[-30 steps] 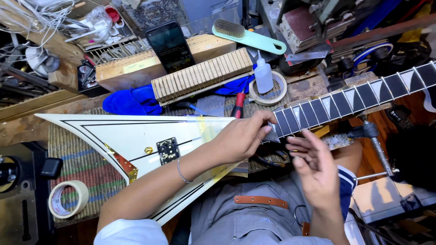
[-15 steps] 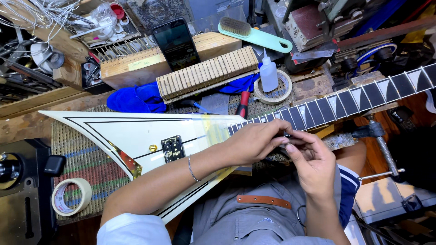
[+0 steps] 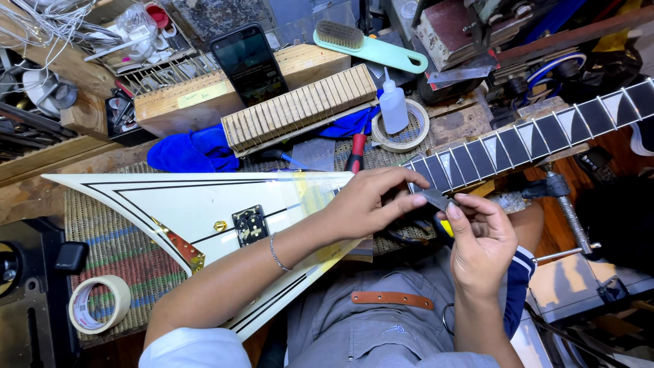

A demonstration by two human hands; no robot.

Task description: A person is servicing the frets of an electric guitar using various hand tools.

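A white V-shaped electric guitar body [image 3: 204, 204] with black pinstripes lies across a woven mat, its dark fretboard neck [image 3: 531, 140] running up to the right. My left hand [image 3: 371, 201] rests on the body's right end and pinches a small grey piece [image 3: 436, 199] near the neck joint. My right hand [image 3: 480, 242] grips the same grey piece from below, fingers closed. Both hands meet just under the lowest frets.
A roll of masking tape [image 3: 99, 303] lies lower left. Behind the guitar are a blue cloth [image 3: 191, 150], a slotted wooden block [image 3: 300, 109], a phone [image 3: 248, 63], a small white bottle [image 3: 393, 105] inside a tape ring, a green brush [image 3: 368, 46] and a metal clamp [image 3: 565, 211].
My hands have come together at the neck joint; both now pinch the small grey piece. The view has shifted slightly, and the guitar has stayed put.
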